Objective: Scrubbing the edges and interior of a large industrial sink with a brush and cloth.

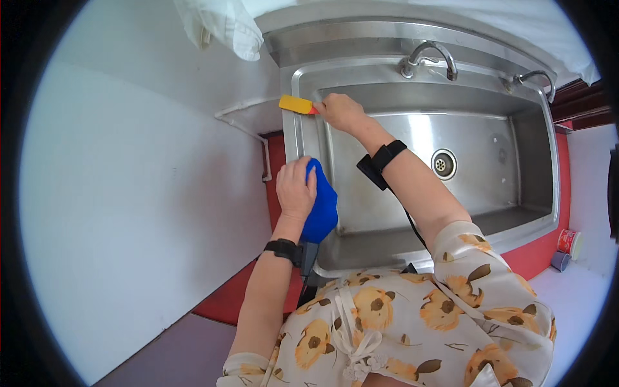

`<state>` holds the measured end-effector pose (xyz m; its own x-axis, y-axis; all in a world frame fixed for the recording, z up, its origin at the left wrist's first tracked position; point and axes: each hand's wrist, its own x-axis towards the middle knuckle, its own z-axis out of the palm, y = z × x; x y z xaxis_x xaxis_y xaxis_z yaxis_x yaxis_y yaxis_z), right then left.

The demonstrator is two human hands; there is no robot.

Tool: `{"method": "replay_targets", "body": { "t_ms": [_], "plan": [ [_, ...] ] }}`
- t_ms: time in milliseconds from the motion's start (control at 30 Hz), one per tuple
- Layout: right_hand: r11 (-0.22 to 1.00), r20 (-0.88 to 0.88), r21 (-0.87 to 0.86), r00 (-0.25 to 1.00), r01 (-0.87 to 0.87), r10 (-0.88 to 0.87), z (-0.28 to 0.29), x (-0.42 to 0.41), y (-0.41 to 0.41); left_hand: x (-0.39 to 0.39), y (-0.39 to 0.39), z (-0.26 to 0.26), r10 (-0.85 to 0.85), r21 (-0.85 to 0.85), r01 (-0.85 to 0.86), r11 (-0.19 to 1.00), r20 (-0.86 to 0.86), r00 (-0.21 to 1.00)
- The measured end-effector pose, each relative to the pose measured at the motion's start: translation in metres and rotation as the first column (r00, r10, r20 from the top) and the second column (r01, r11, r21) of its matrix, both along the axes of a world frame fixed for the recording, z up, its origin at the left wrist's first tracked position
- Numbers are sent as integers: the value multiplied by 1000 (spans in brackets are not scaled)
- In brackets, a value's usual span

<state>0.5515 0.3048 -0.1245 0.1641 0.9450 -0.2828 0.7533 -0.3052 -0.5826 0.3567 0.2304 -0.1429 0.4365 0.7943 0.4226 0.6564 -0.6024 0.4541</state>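
Observation:
My right hand grips the orange-red handle of a scrubber with a flat yellow head. That head lies over the left rim of a stainless steel sink, towards the back corner. Closer to me, my left hand has a blue cloth between thumb and fingers, and its fingertips reach the same rim. The cloth hangs over the near-left edge of the basin. What the underside of the scrubber looks like is hidden.
A curved chrome faucet stands at the sink's back, with a second faucet at the right corner. The drain is in the basin floor. A white wall and a white pipe run along the left.

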Motion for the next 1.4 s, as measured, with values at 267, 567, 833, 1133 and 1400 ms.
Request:
{"method": "replay_targets", "body": {
  "t_ms": [267,567,833,1133,1400],
  "plan": [
    [934,-93,1,930,-358,356,-4,-47,-150,-96,-18,49,673,-712,390,585,693,256],
    [969,60,10,967,-249,248,12,-71,-188,-159,-40,64,702,-668,465,581,701,129],
    [914,94,-286,940,-289,327,35,-73,-266,-155,-44,49,680,-694,500,519,689,250],
    [921,39,-332,972,-205,230,37,-85,-301,-76,-64,24,13,-481,244,842,470,883],
    [896,93,-437,986,-85,139,62,5,-361,-50,-114,2,-209,139,213,967,-42,977]
  ]
}}
